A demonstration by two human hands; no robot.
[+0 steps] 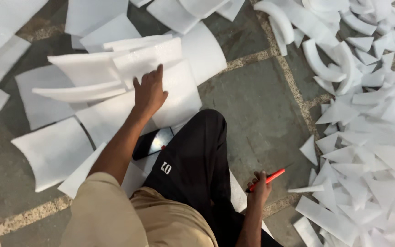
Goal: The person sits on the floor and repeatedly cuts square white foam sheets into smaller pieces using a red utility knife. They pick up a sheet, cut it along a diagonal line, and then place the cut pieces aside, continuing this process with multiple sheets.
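Workshop floor strewn with foam offcuts

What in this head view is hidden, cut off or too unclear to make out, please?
- Left hand: palm faces down on the foam sheets, so its contact is hidden.
- Phone: partly covered by the left forearm and a sheet.
- Red cutter: its blade end is too small to tell, and the right hand hides the rest.
- Foam offcuts: the pile is cut off by the right edge.
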